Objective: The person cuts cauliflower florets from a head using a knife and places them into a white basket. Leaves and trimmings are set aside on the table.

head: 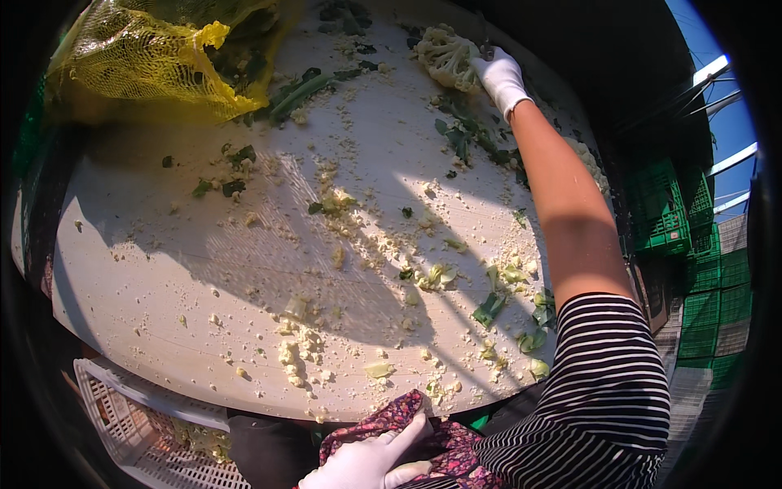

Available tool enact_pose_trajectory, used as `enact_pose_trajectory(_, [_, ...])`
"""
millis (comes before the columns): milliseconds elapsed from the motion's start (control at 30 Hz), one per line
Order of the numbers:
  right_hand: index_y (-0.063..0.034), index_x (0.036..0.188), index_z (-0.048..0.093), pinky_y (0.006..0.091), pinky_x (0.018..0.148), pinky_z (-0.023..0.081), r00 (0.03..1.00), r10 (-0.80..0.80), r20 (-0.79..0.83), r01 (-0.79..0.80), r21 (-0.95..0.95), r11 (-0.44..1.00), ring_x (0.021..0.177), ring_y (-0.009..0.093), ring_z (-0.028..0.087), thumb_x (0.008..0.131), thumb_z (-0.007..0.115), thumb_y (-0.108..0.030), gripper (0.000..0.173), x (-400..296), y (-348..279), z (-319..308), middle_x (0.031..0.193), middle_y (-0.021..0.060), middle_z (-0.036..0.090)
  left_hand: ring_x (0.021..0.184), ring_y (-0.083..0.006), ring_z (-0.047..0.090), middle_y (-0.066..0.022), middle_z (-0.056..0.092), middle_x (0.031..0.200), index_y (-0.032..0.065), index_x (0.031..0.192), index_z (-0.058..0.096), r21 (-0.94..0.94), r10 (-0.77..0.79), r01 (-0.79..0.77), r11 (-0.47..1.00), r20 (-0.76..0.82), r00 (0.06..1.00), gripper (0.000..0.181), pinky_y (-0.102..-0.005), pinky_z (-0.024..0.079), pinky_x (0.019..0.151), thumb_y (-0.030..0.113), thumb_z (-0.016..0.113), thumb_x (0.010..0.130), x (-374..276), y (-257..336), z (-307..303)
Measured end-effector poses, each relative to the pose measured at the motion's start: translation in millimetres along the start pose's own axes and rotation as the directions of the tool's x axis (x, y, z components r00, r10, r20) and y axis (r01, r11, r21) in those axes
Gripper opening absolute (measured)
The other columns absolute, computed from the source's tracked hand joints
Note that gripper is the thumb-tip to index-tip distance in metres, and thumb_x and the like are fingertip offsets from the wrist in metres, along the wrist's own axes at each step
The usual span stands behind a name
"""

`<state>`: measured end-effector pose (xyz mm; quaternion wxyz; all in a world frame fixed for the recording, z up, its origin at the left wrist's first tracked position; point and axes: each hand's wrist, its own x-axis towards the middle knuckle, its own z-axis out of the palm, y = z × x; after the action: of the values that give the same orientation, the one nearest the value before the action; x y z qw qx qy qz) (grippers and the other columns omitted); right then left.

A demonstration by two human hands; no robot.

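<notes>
My right hand [500, 79], in a white glove, is stretched to the far right of the white table [244, 269]. Its fingers are closed on a small knife [487, 49], only partly visible. A cauliflower head [447, 58] lies against the left side of this hand. At the near table edge, my left hand [379, 455], also gloved in white, is over a flower-patterned cloth [391, 425]; whether the fingers grip it is unclear. Cauliflower crumbs, small florets [293, 360] and green leaf pieces [489, 308] are scattered between the hands.
A yellow mesh bag [153, 61] with leafy pieces inside lies at the far left. Another cauliflower [588, 164] is partly hidden behind my right forearm. A white plastic crate [134, 422] holding cauliflower pieces stands below the table at near left. Green crates [702, 305] are stacked on the right.
</notes>
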<state>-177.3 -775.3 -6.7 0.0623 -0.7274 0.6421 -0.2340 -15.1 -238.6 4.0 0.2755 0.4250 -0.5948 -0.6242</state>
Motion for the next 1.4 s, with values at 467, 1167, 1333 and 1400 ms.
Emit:
enact_pose_trajectory(467, [-0.0012,0.097,0.062,0.0344,0.056,0.048,0.927,0.166,0.336,-0.237,0.181,0.954,0.063,0.021,0.061,0.075,0.070,-0.023,0.032,-114,4,-54,0.078,0.0118,0.065,0.102,-0.0302,0.063,-0.0154,0.064,0.115,0.0158,0.147,0.035,-0.065,-0.046,0.045,0.997,-0.014,0.999,0.058,-0.0348,0.049,0.087,0.034,0.055,0.095,-18,-15,-2])
enact_pose_trajectory(1167, [-0.0136,0.110,0.061,0.0224,0.042,0.042,0.415,-0.212,0.885,-0.908,0.388,-0.161,0.049,0.007,0.050,0.094,0.060,-0.039,0.030,-487,-77,-162,0.060,-0.0064,0.049,0.118,-0.0221,0.053,-0.0110,0.040,0.141,0.0242,0.153,0.004,-0.433,0.130,-0.507,0.745,-0.651,0.748,0.103,-0.0360,0.050,0.095,0.002,0.073,0.080,-33,-4,91])
enact_pose_trajectory(1333, [-0.0088,0.113,0.061,0.0232,0.046,0.045,0.637,-0.206,0.743,-0.751,0.658,0.051,0.054,0.006,0.051,0.095,0.059,-0.032,0.029,-499,-68,-149,0.075,-0.0025,0.059,0.122,-0.0214,0.049,-0.0142,0.035,0.144,0.0186,0.154,0.002,-0.456,0.120,-0.560,0.691,-0.693,0.711,0.112,-0.0372,0.047,0.098,-0.003,0.078,0.074,-45,21,102])
enact_pose_trajectory(1400, [-0.0066,0.115,0.059,0.0274,0.051,0.047,0.878,-0.147,0.455,-0.347,0.817,0.460,0.060,0.012,0.059,0.095,0.060,-0.026,0.028,-500,-63,-148,0.084,0.0025,0.066,0.120,-0.0246,0.053,-0.0151,0.039,0.141,0.0197,0.153,0.007,-0.545,0.103,-0.602,0.584,-0.686,0.721,0.100,-0.0391,0.050,0.095,0.016,0.076,0.081,-57,22,100])
